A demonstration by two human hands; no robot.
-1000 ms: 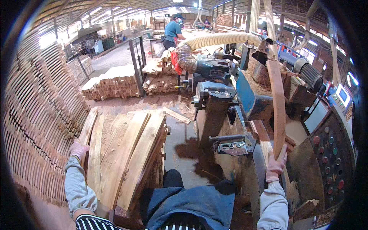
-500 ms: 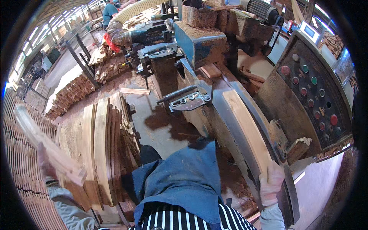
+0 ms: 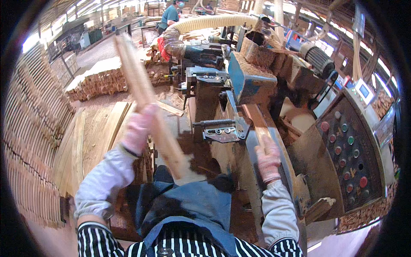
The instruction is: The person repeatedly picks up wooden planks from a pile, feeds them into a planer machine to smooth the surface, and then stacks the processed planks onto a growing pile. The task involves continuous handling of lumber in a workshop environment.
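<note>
My left hand (image 3: 141, 128), in a pale work glove, is closed around the middle of a rough wooden board (image 3: 168, 147). The board is held up at a slant in front of my apron and is somewhat blurred. My right hand (image 3: 268, 159), also gloved, grips the near end of a wooden strip (image 3: 257, 122) lying on the metal bed of a woodworking machine (image 3: 252, 79). The strip's far end runs in beneath the machine's blue, sawdust-covered housing, where it is hidden. A metal guide bracket (image 3: 222, 133) sits left of the strip.
A control panel (image 3: 349, 154) with coloured buttons stands at the right. To my left lie loose boards (image 3: 79, 145) and tall stacks of strips (image 3: 32, 128). A wide cream hose (image 3: 214, 22) arches behind the machine. Farther back, another person (image 3: 169, 18) stands.
My left hand has brought its board up and rightward from over the pile. My right hand has pushed the strip forward along the bed toward the housing. The view has turned left.
</note>
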